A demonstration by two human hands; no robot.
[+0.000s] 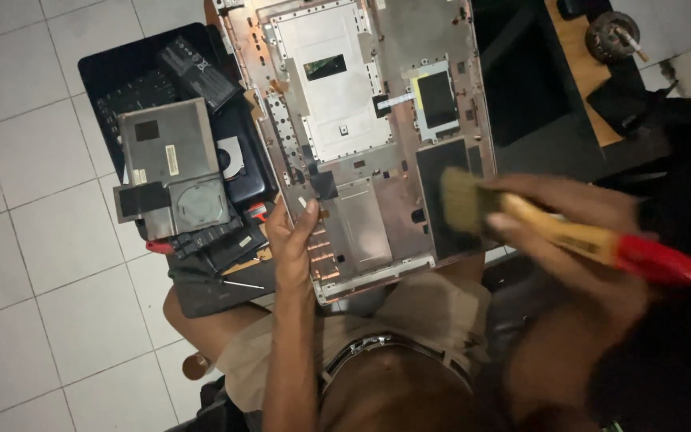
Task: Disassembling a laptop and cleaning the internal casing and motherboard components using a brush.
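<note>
A seated person's left hand (pixel 296 232) grips the left edge of 1 opened laptop shell (pixel 361 136) resting on the lap, thumb lying on its inner face. The right hand (pixel 569 232), blurred, is clenched around 1 paintbrush (pixel 553 228) whose bristles hover at the shell's lower right. Beside it, 1 pile of removed parts (pixel 177 168) sits over the tiled floor (pixel 25 240).

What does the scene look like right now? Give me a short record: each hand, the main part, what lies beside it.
left hand: grips the near left edge of the laptop shell
right hand: grip closed on a paintbrush with red handle end, bristles over the shell's right side, blurred
laptop shell: inside face up, resting on the person's lap
left of shell: pile of removed laptop parts, screwdriver
floor: white tiles
</note>
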